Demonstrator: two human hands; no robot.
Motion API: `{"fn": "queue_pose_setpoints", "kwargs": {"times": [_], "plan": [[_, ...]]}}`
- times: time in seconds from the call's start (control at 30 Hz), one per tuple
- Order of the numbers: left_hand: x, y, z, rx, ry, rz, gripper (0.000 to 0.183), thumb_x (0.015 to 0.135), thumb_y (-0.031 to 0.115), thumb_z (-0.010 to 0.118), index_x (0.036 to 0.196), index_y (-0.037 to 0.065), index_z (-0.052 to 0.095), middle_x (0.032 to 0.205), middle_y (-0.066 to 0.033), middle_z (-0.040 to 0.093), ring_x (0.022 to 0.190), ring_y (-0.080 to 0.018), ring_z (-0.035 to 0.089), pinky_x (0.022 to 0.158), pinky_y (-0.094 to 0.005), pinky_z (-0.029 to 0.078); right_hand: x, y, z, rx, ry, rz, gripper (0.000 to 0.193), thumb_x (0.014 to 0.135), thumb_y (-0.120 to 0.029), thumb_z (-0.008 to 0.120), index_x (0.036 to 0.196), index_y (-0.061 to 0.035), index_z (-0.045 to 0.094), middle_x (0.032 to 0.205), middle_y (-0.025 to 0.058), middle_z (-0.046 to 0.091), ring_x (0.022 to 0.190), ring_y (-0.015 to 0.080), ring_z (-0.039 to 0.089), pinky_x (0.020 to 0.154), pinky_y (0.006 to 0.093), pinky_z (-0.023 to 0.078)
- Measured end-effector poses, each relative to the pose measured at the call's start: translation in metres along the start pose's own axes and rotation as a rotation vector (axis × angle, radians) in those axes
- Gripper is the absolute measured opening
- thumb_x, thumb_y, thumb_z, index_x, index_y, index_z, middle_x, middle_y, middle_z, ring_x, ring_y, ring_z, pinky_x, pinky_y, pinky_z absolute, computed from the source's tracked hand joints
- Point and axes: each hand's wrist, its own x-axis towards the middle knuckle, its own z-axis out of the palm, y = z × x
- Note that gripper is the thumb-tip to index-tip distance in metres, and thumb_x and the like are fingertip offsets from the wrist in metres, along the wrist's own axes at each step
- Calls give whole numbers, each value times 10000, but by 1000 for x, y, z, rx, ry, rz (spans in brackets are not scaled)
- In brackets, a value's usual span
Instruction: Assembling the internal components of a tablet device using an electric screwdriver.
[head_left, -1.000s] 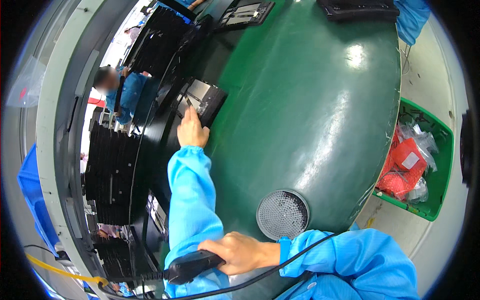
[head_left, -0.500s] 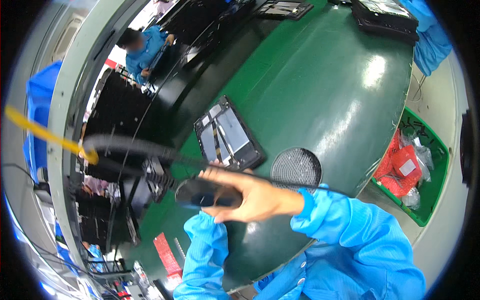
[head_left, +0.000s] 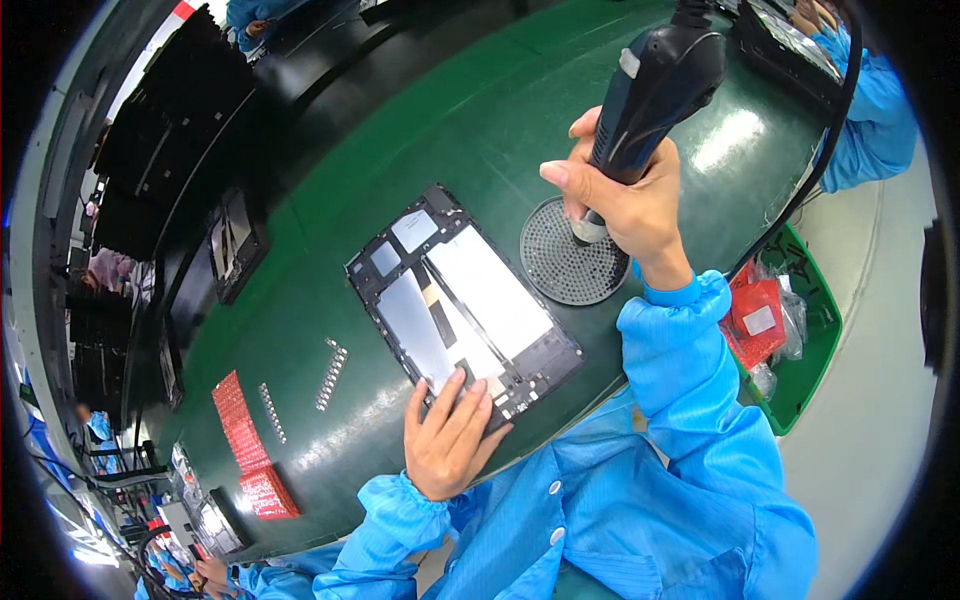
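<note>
My right hand [head_left: 640, 205] is wrapped round a black electric screwdriver [head_left: 655, 95], tilted with its tip end low. That tip is over or on a round grey perforated dish [head_left: 560, 280]; contact cannot be made out. Left of the dish, a tablet-like device [head_left: 500, 285] lies with its inside exposed, showing pale panels, dark strips and a black frame. My left hand [head_left: 450, 440] lies flat with fingers apart on the device's near edge, gripping nothing.
Red bubble wrap [head_left: 245, 440] and two strips of small parts [head_left: 330, 375] lie at the left. A green bin [head_left: 820, 350] with red packaging stands right of the table. Another device [head_left: 235, 245] lies at the far left. A co-worker's blue sleeve [head_left: 870, 120] shows at upper right.
My right hand has carried the screwdriver from the middle to the upper right, over the dish. My left hand, mostly hidden before, now shows on the device. The view has shifted.
</note>
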Motion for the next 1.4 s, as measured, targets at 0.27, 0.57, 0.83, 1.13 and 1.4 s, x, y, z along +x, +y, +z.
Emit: {"fn": "queue_pose_setpoints", "kwargs": {"times": [0.27, 0.57, 0.83, 1.13, 1.4], "plan": [[0, 8, -5, -95, -39, -109, 390, 594, 138, 816, 929, 10, 664, 1039, -138, 661, 1101, -331, 578, 960, -549, 371, -4, 10, 5, -36, 41, 31, 340, 716, -12, 781, 971, 8, 558, 609, 15, 582, 487, 73, 534, 442, 214, 417], [12, -10, -12, -262, 190, -219, 216, 712, -42, 697, 910, 36, 657, 889, -105, 693, 880, -249, 678, 879, -472, 458, -1, 12, 6, -78, 42, 45, 328, 723, 13, 746, 981, 32, 544, 594, 20, 578, 469, 88, 531, 446, 220, 404], [0, -27, -33, -197, 347, -494, 181, 729, -39, 710, 893, 28, 679, 927, -141, 662, 780, -262, 659, 755, -345, 508, -6, 13, 22, -75, 61, 84, 347, 710, -17, 780, 990, 0, 575, 637, -3, 574, 515, 59, 526, 462, 205, 411], [-2, -66, -22, -948, 455, -1000, 165, 794, 3, 702, 926, -75, 641, 798, -98, 671, 652, -110, 622, 577, -214, 508, -15, -12, 47, 14, -52, -141, 374, 746, 37, 695, 1072, 21, 514, 635, 34, 575, 516, 102, 540, 508, 226, 425], [16, -99, -2, -985, 379, -875, 148, 825, 118, 700, 898, -8, 678, 722, -16, 635, 574, -48, 557, 457, -176, 401, -26, -16, 125, 167, -237, -69, 384, 721, 64, 718, 1053, 33, 528, 631, 36, 591, 513, 91, 555, 490, 206, 441]]}}
